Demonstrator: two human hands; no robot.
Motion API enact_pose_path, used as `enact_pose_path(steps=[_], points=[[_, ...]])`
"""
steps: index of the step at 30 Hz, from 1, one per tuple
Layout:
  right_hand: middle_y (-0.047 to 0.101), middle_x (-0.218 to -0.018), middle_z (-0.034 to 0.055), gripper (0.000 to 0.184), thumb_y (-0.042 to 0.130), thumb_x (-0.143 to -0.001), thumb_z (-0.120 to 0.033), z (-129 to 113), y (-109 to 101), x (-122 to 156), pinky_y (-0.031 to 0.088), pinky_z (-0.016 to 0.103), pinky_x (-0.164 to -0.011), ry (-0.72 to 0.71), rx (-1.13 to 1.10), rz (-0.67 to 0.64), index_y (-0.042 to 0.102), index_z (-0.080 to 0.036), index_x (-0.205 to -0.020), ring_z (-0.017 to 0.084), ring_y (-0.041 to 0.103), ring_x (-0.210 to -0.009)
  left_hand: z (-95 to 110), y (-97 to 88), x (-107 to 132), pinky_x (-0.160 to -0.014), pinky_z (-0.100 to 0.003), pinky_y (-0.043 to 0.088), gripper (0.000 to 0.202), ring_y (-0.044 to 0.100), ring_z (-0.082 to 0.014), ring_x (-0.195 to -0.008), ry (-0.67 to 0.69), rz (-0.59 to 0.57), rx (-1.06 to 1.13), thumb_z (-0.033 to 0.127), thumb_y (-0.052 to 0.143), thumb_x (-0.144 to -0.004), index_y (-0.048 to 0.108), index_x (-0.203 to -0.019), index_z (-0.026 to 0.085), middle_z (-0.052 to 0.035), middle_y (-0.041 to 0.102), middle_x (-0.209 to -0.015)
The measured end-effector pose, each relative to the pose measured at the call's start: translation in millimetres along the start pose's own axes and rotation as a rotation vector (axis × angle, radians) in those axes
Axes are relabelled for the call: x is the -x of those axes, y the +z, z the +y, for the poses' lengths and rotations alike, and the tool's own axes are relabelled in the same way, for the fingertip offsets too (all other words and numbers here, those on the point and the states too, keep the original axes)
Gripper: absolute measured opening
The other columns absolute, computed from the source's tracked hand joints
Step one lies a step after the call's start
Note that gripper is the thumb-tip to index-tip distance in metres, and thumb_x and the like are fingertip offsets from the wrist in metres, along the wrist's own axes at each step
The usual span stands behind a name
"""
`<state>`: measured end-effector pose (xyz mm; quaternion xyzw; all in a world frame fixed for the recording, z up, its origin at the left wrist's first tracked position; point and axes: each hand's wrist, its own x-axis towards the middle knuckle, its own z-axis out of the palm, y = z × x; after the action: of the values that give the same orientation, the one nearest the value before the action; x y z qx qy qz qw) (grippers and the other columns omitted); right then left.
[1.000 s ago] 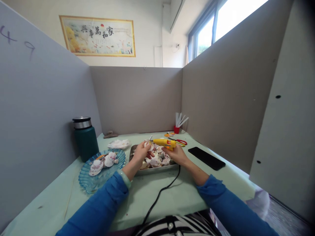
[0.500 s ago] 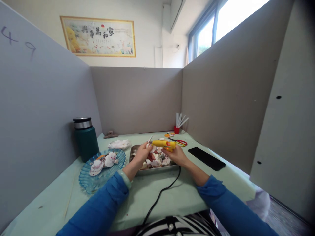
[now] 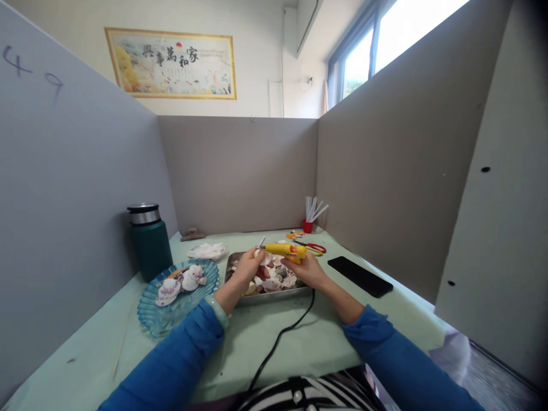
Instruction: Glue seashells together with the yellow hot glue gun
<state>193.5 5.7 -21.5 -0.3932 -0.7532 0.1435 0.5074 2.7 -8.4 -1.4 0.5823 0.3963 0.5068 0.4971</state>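
My right hand point(image 3: 310, 270) is wrapped round a yellow glue gun point(image 3: 280, 250), whose nozzle points left. A black cord runs from under that hand toward me. My left hand point(image 3: 248, 269) is closed on a small white shell point(image 3: 258, 253) at the nozzle's tip; a thin white stick stands up beside it, and I cannot tell whether it is fixed to the shell. Both hands are above a metal tray point(image 3: 274, 297) of mixed seashells point(image 3: 282, 278), partly hiding it.
On the left, a blue glass plate point(image 3: 149, 319) bears shell pieces, near a dark green flask point(image 3: 150, 245) and a white crumpled bundle point(image 3: 208, 251). To the right lie a black phone point(image 3: 359, 276) and scissors point(image 3: 317, 248). A red cup point(image 3: 307, 226) holds several white sticks. Grey partitions surround the table.
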Motion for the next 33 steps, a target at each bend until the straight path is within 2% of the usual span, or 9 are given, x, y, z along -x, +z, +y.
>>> enact_pose_path(steps=[10,17,26,33], points=[[0.071,-0.077,0.0047,0.031,0.063,-0.078,-0.041,4.1,2.8,-0.5,0.050,0.028,-0.065,0.024,-0.006,0.032,0.071,-0.013,-0.089,0.020,0.065,-0.071,-2.7,-1.8,-0.6,-0.040,-0.020,0.041,0.040,0.055,-0.0088,-0.039,-0.004,-0.008,0.004,0.053,0.062,-0.078,0.048,-0.091,0.018,-0.0021,0.067,-0.071],[0.070,-0.074,0.0033,0.028,0.063,-0.078,-0.040,1.1,1.0,-0.3,0.050,0.027,-0.064,-0.012,0.018,0.010,0.071,-0.015,-0.088,0.019,0.064,-0.069,-3.4,-2.0,-1.5,-0.040,-0.020,0.039,0.037,0.054,-0.0085,-0.037,0.000,0.013,0.002,0.050,0.061,-0.080,0.048,-0.092,0.018,0.0004,0.064,-0.067],[0.071,-0.079,0.0052,0.032,0.063,-0.078,-0.041,2.1,2.2,-0.2,0.051,0.028,-0.065,0.017,-0.036,0.037,0.071,-0.014,-0.092,0.021,0.065,-0.072,-4.6,-2.3,-1.7,-0.040,-0.020,0.040,0.041,0.054,-0.0090,-0.037,0.018,0.008,-0.009,0.054,0.063,-0.077,0.049,-0.092,0.018,-0.0002,0.065,-0.067],[0.070,-0.074,0.0038,0.029,0.064,-0.078,-0.041,1.4,1.6,0.1,0.050,0.027,-0.062,0.006,0.018,0.032,0.071,-0.014,-0.088,0.020,0.064,-0.068,-4.1,-2.7,-2.3,-0.039,-0.020,0.039,0.042,0.052,-0.0085,-0.036,0.016,0.016,-0.020,0.054,0.063,-0.077,0.051,-0.092,0.017,0.0008,0.063,-0.064]])
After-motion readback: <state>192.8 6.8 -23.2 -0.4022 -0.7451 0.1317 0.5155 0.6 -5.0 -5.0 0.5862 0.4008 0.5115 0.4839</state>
